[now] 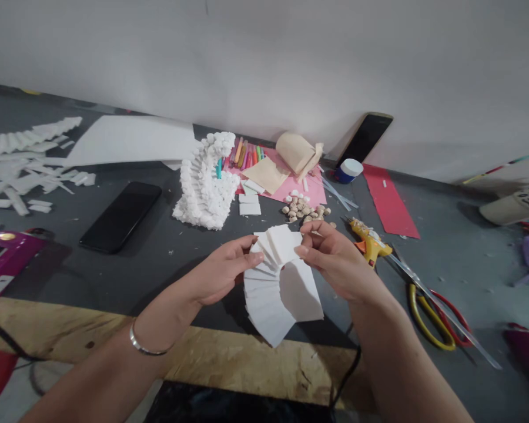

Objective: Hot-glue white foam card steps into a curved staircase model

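A curved fan of overlapping white pieces [267, 299] lies partly over a flat white sheet [306, 294] near the table's front edge. My left hand [229, 264] pinches the fan's upper left side between thumb and fingers. My right hand [330, 252] has thumb and forefinger closed at the upper right edge of the white pieces. Between the two hands, a small white rectangle [282, 244] tops the fan. Just beyond stands a curved, bumpy white model [207, 182], with small white squares [249, 205] beside it.
A dark phone [121, 216] lies at left, near white strips [17, 176]. Brown and white pebbles [304, 208] sit beyond my hands. At right are a yellow glue gun [370, 241], scissors [432, 317] and a red sheet [390, 202]. Another phone [365, 138] leans on the wall.
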`<move>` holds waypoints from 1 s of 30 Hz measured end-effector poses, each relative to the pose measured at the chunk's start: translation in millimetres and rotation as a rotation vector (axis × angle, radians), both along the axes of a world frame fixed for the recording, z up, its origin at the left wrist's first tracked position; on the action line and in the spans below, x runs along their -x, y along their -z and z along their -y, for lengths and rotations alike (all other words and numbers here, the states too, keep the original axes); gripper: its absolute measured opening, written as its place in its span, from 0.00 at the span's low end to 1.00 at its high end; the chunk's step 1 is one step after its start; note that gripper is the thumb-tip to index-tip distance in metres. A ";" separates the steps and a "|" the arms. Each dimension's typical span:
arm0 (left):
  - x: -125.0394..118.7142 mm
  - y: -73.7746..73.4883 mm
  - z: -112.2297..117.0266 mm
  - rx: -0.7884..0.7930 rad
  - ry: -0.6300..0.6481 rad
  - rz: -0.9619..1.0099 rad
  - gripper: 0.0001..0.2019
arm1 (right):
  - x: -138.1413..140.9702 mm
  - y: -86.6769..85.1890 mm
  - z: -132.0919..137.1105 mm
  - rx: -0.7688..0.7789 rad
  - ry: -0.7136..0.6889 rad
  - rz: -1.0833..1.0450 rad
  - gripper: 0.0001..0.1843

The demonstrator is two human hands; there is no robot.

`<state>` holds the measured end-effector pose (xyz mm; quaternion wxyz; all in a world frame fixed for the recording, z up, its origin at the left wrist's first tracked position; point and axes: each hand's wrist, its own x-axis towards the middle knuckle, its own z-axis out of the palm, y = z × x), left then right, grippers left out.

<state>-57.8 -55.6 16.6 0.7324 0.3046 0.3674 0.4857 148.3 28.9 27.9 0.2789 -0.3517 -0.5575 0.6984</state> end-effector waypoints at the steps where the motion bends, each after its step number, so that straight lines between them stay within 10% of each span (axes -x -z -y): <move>1: 0.2 0.4 0.0 -0.001 -0.001 0.000 0.18 | -0.1 0.3 -0.3 -0.001 0.001 0.005 0.18; 30: -0.5 -3.0 0.8 -0.002 -0.005 -0.002 0.16 | -0.1 0.7 -0.4 -0.006 -0.014 -0.011 0.17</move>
